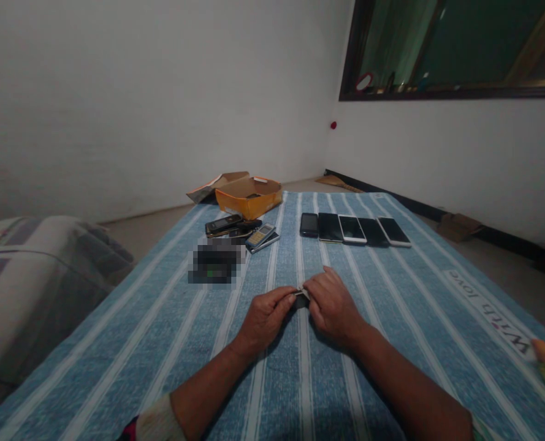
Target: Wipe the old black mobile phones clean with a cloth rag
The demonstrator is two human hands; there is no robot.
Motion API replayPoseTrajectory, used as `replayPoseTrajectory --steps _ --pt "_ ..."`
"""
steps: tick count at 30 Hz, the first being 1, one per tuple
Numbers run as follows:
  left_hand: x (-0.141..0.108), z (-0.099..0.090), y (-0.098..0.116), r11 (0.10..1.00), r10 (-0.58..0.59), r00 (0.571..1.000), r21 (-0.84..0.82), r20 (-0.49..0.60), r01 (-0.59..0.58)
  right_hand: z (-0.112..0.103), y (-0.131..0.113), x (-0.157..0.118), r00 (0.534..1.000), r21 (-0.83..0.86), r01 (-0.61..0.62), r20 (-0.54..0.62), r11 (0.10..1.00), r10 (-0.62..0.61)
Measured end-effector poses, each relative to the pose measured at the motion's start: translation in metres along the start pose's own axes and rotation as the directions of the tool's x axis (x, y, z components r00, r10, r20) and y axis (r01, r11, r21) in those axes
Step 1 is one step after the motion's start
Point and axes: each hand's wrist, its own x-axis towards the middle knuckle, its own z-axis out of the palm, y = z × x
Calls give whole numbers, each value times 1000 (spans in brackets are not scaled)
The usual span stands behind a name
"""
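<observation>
Between my left hand [268, 315] and my right hand [331, 306] is a small, thin item [302, 297] with a pale edge and a dark underside; its kind I cannot make out. My left thumb and fingers pinch its left end. Closed fingers of my right hand cover the right end. Beyond the hands, to the right, a row of several phones lies flat, among them a small black phone [309, 225] and a white-framed phone [352, 229]. Further left lies a loose pile with a silver keypad phone [260, 235] and a dark phone [225, 225].
An open orange cardboard box [242, 203] stands behind the pile, its flap spread left. A blurred-out dark object [216, 262] lies in front of the pile. Blue striped cloth [184, 367] covers the surface. At left is a draped grey cover [46, 306]; walls stand behind.
</observation>
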Motion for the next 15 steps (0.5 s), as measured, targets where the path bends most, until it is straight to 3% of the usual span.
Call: replayPoseTrajectory --steps 6,15 --pt "0 0 -2 1000 -6 1000 2 23 6 4 3 -2 996 -10 -29 -85 1000 28" --pt "1 -1 -1 994 -78 997 -82 -18 76 18 -19 6 1000 -79 -8 -19 997 7"
